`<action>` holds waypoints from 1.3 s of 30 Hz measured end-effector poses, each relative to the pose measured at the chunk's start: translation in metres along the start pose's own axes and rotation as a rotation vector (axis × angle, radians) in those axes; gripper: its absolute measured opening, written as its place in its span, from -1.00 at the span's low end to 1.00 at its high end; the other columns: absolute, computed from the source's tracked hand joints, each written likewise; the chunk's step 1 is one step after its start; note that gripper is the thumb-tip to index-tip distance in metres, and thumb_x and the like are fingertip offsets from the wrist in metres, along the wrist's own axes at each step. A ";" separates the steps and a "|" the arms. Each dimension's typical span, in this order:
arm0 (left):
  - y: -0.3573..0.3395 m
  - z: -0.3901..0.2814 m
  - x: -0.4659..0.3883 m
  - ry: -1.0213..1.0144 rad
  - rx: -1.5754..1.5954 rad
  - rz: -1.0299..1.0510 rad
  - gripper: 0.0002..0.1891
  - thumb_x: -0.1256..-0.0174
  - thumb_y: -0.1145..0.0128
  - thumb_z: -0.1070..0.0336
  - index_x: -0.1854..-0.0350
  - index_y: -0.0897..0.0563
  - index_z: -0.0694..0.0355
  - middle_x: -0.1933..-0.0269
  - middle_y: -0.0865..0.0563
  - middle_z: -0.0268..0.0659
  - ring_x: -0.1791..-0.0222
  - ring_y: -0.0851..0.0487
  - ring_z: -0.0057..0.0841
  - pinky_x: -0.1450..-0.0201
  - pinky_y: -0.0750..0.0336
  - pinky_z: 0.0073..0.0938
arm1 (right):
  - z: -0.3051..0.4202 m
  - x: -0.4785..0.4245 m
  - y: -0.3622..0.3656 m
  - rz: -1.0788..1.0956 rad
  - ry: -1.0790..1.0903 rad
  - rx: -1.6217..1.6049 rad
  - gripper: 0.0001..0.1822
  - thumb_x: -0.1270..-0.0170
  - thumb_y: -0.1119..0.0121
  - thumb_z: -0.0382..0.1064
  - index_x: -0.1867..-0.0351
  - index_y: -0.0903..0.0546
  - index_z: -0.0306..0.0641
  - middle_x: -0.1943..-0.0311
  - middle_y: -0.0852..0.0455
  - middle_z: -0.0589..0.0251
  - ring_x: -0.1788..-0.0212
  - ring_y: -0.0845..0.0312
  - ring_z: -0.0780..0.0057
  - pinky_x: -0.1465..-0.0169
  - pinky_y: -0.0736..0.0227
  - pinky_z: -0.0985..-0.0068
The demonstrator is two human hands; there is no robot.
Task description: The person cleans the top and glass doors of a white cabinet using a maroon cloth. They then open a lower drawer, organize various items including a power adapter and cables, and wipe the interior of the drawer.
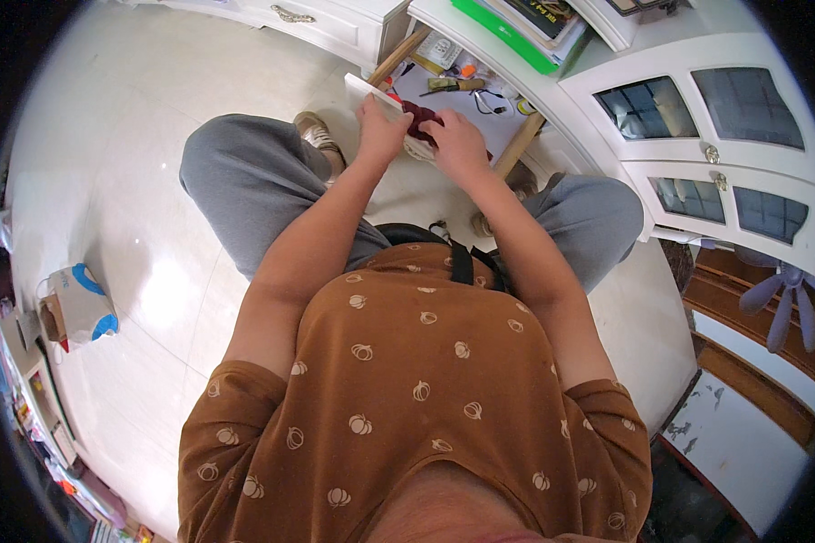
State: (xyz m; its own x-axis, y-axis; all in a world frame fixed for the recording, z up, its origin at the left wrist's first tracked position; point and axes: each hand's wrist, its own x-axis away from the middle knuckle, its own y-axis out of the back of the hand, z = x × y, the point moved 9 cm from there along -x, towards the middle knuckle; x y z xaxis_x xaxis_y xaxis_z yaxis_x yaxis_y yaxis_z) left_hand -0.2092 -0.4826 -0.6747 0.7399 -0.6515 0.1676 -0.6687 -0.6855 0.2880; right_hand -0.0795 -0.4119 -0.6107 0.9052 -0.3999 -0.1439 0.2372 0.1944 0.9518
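Note:
An open drawer (pixel 519 142) stands before me between my knees. My left hand (pixel 382 129) is at its front left, fingers bent near the white drawer front and a dark red bundle (pixel 419 117). My right hand (pixel 459 144) has its fingers on the right part of that bundle, which looks soft, perhaps cord or cloth. Behind the hands lie a brush with a wooden handle (pixel 471 84), a white cable (pixel 482 103), an orange item (pixel 468 70) and a notebook (pixel 439 51). The fingers partly hide the bundle.
Green folder (pixel 502 34) and papers lie on the shelf above the drawer. A white cabinet with glass doors (pixel 713 115) stands at the right, a white drawer unit (pixel 326 30) at the upper left. A bag (pixel 85 302) lies on the tiled floor at the left; a fan (pixel 788 298) is far right.

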 end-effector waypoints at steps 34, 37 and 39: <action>-0.056 0.032 0.013 0.402 0.361 0.440 -0.44 -0.46 -0.07 -0.17 -0.17 -0.59 0.27 -0.09 -0.68 -0.17 -0.03 -0.65 -0.33 -0.08 -0.48 -0.28 | -0.046 0.044 0.016 -0.033 -0.127 0.138 -0.70 -0.11 -0.22 -0.34 0.09 -0.77 -0.07 -0.20 -0.57 0.14 -0.15 -0.53 0.05 -0.17 -0.41 0.09; -0.047 0.019 0.008 0.208 0.174 0.349 -0.46 -0.44 -0.14 -0.04 -0.22 -0.55 0.32 -0.12 -0.67 -0.11 -0.02 -0.68 -0.31 -0.07 -0.52 -0.28 | -0.059 0.064 0.025 -0.081 -0.191 0.085 -0.75 -0.08 -0.24 -0.35 0.19 -0.79 -0.08 -0.12 -0.61 0.17 -0.09 -0.56 0.05 -0.13 -0.44 0.11; -0.038 -0.001 0.006 -0.012 -0.047 0.246 -0.46 -0.39 -0.20 0.05 -0.27 -0.52 0.32 -0.15 -0.66 -0.06 -0.03 -0.69 -0.27 -0.08 -0.54 -0.28 | -0.071 0.078 0.030 -0.126 -0.256 0.023 -0.79 -0.07 -0.25 -0.36 0.26 -0.79 -0.07 -0.05 -0.66 0.20 -0.02 -0.61 0.06 -0.08 -0.49 0.14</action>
State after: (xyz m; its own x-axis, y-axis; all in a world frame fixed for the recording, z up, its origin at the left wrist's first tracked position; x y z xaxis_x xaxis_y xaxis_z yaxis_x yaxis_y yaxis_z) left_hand -0.1796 -0.4598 -0.6836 0.5541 -0.8010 0.2268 -0.8244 -0.4901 0.2832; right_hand 0.0232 -0.3736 -0.6124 0.7495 -0.6338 -0.1913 0.3318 0.1096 0.9370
